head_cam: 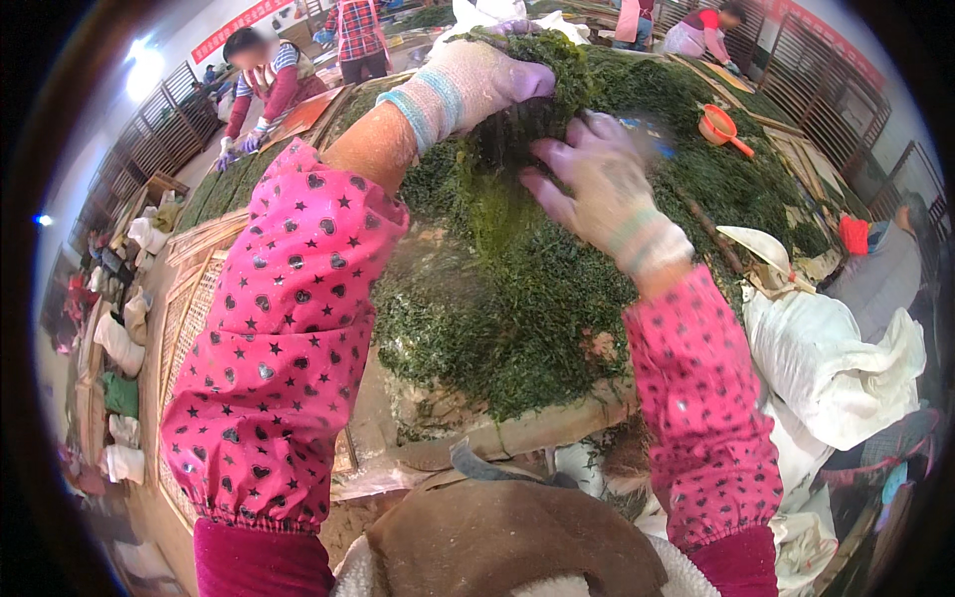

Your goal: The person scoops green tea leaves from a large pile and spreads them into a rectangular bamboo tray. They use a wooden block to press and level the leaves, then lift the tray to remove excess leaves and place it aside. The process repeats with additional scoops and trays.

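Note:
My left hand (485,83), in a pale knit glove with purple-coated fingers, grips a clump of stringy green plant matter (556,71) that looks like seaweed. The clump is raised over the far part of a broad green heap (522,321), and strands trail from it. On the clump's right side, close to or touching it, is my right hand (600,175), gloved alike. Its fingers are spread and slightly blurred, with nothing seen held in them. The heap covers the worktop before me, whose pale front edge (522,427) shows near my body.
An orange dipper (719,127) lies on the heap at right. White sacks (828,366) bulge beside my right arm. Woven bamboo frames (183,328) lean at left. One person (272,82) bends over a board at upper left; another (709,33) works at upper right.

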